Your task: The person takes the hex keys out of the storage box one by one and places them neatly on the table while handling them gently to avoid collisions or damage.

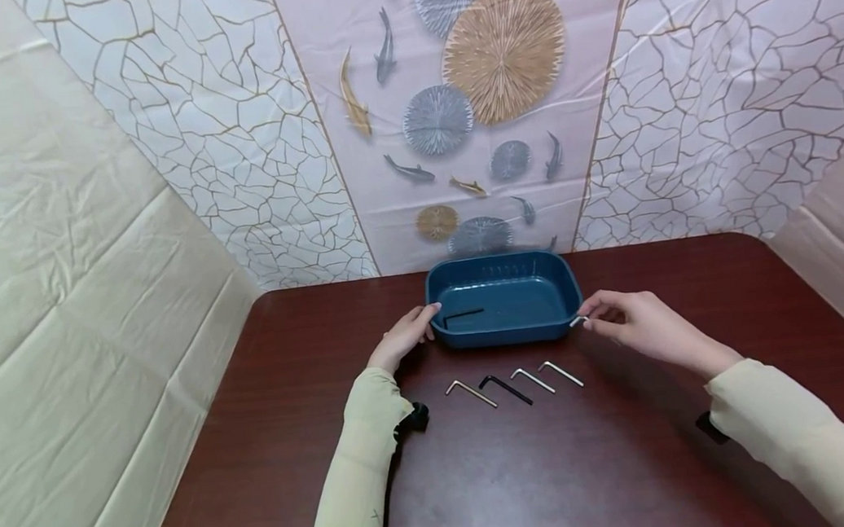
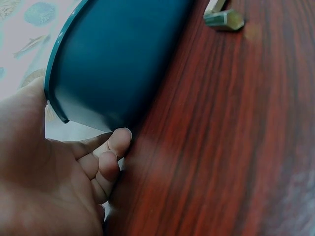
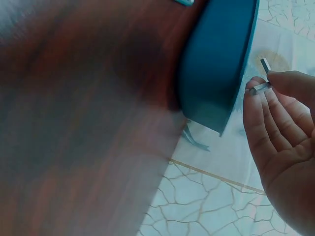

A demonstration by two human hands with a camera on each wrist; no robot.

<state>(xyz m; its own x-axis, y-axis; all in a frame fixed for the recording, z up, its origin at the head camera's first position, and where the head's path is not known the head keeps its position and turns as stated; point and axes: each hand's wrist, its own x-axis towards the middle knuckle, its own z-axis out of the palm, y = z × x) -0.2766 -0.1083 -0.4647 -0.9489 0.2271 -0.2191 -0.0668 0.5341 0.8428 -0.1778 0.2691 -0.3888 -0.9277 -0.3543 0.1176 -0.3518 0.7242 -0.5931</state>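
Note:
A blue tray [image 1: 508,336] stands at the back of the table, and one black hex key [image 1: 464,314] lies inside it on the left. My left hand [image 1: 403,335] grips the tray's left end, thumb over the rim and fingers against the outside wall. Between thumb and fingertips, my right hand [image 1: 635,324] pinches a small silver hex key [image 3: 260,89] beside the tray's front right corner. In front of the tray lie a bronze-toned hex key [image 1: 473,394], a black hex key [image 1: 506,390] and two silver ones, all slanting alike in a row.
The dark red wooden table [image 1: 481,480] runs back to a patterned cloth [image 1: 295,125] just behind the tray. A pale cloth [image 1: 92,278] hangs along the left side, another at the right. Black straps show at both sleeve cuffs.

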